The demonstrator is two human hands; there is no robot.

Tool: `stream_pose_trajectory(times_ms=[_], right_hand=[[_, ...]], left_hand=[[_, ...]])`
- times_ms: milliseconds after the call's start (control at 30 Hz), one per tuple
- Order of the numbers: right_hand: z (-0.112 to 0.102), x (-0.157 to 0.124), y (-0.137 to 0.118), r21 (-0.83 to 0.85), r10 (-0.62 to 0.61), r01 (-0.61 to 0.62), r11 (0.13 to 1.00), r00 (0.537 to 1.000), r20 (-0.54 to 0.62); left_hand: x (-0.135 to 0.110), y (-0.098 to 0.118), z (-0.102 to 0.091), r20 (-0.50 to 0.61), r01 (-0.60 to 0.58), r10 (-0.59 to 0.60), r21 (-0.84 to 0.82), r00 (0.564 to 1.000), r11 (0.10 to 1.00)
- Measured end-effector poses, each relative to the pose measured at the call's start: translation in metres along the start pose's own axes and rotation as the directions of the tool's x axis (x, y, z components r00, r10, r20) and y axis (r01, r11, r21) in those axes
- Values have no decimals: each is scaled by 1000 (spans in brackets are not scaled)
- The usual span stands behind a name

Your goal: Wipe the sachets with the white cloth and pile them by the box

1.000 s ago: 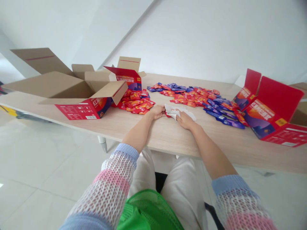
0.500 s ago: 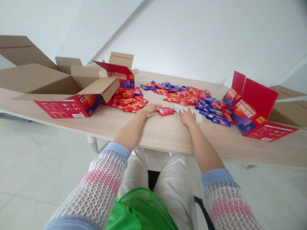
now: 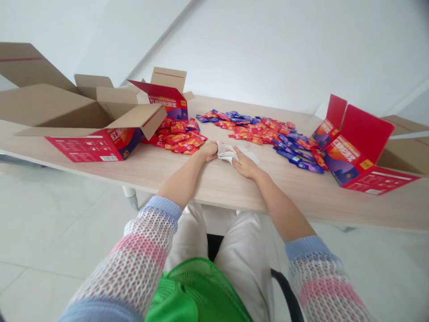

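White cloth (image 3: pixel 226 154) lies on the wood-grain table (image 3: pixel 231 190), between the person's hands, near the pile of red sachets (image 3: pixel 182 139). The left hand (image 3: pixel 210 151) has its fingers nearly closed at the cloth's edge; whether they grip anything, one cannot tell. The right hand (image 3: pixel 246 165) pinches the folds with bent fingers. "40" is printed on the left carton (image 3: pixel 115 144), "原浆" on the red box (image 3: pixel 167 106) behind.

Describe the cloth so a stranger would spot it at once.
Start with the long wooden table and look near the middle of its front edge. There, the cloth lies between the left hand and the right hand. It is white and crumpled, unlike the red and purple packets nearby.
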State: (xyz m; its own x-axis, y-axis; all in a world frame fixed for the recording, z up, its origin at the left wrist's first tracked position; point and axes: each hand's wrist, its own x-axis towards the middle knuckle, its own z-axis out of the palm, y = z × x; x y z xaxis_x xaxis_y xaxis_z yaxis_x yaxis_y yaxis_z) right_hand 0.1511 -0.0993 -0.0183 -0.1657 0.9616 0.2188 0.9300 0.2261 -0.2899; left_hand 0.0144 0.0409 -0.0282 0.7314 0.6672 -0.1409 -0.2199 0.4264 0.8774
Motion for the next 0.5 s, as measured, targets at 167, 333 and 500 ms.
stream_pose_trajectory(times_ms=[167, 333, 500], right_hand=[[0, 2, 4, -67, 32, -27, 997, 997, 76], [-6, -6, 25, -169, 267, -256, 952, 963, 40], [-6, -10, 38, -195, 400, -399, 896, 916, -35]], left_hand=[[-4, 3, 3, 23, 7, -8, 21, 1000, 1000], [-9, 8, -1, 15, 44, -46, 88, 999, 995], [-9, 8, -3, -3, 31, -31, 104, 1000, 994]])
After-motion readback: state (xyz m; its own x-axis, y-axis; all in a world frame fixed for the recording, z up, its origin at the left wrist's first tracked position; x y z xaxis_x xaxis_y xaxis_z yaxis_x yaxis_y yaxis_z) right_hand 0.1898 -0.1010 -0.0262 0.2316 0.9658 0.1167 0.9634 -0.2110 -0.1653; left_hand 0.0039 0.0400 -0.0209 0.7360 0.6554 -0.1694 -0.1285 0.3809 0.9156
